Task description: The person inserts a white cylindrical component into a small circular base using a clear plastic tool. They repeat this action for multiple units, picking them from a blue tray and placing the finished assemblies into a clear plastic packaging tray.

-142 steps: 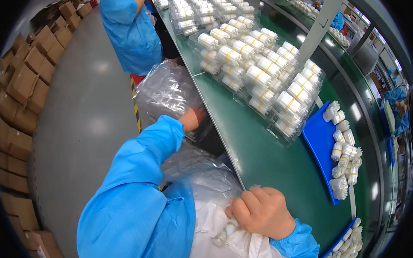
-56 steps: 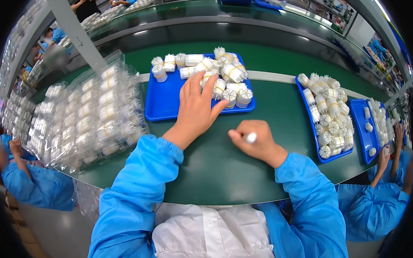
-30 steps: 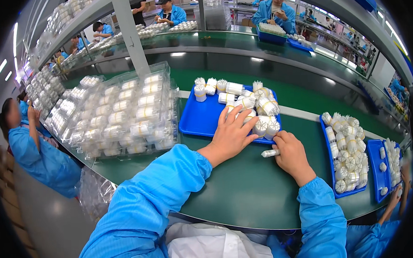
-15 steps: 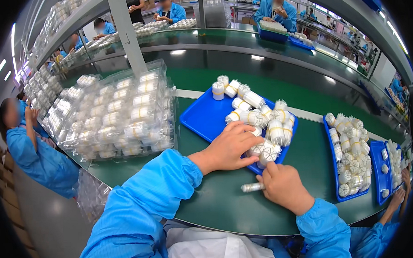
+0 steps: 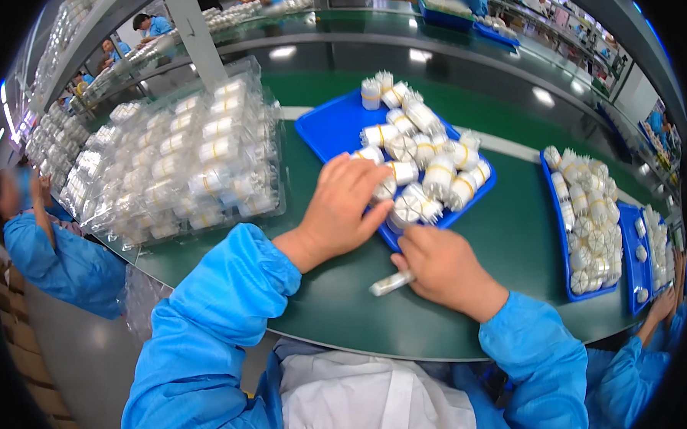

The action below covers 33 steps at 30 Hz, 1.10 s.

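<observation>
A blue tray (image 5: 326,131) holds several white cylindrical bundles (image 5: 439,176) with yellow bands round their middles. At its near left side, my left hand (image 5: 336,215) has its thumb and fingers curled round one white bundle (image 5: 385,188), which they partly hide. Close by on the right, my right hand (image 5: 447,273) is closed on a slim white pen-like stick (image 5: 391,283) that pokes out toward the lower left. Its fingertips are up against another bundle (image 5: 406,210), whose spoked round end faces me; whether they grip it too, I cannot tell.
Clear plastic packs of banded bundles (image 5: 176,156) are stacked at left beside an upright post (image 5: 196,37). Filled blue trays (image 5: 565,239) stand at right, near a co-worker's hands (image 5: 658,308). Another person in blue (image 5: 62,257) is at far left.
The view has shifted, so the table's contents sit higher. My left hand has drawn back leftward, its fingers more curled. The stick in my right hand now slants down to the left.
</observation>
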{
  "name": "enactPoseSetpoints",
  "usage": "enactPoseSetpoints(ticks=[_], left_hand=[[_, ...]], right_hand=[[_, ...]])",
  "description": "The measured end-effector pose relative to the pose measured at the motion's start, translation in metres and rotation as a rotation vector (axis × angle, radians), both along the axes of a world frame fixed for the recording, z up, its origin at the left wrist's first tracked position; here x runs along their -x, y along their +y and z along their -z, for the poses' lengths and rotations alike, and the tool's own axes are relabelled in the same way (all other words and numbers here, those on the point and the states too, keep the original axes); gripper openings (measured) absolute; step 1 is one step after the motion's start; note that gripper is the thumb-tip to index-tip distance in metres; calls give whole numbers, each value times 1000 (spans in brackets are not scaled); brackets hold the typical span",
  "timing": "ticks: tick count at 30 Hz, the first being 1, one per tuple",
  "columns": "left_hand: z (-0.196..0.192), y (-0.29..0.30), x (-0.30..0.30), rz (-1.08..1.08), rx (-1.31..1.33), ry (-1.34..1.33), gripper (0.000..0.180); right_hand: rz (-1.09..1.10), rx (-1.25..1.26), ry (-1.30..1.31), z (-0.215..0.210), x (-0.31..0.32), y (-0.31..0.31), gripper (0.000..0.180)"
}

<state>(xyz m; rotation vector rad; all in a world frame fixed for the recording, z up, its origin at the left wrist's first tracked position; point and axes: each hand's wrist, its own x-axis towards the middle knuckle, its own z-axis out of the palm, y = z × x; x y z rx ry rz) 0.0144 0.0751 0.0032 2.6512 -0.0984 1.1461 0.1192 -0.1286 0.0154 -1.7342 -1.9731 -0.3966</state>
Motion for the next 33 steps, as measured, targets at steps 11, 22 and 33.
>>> enactPoseSetpoints(ticks=[11, 22, 33], left_hand=[[-10, -25, 38, 305, 490, 247, 52], [-1, -44, 42, 379, 409, 421, 55], [13, -60, 39, 330, 421, 308, 60]], right_hand=[[315, 66, 939, 2, -32, -22, 20], [290, 72, 631, 11, -33, -27, 17], [157, -135, 923, -19, 0, -28, 13]])
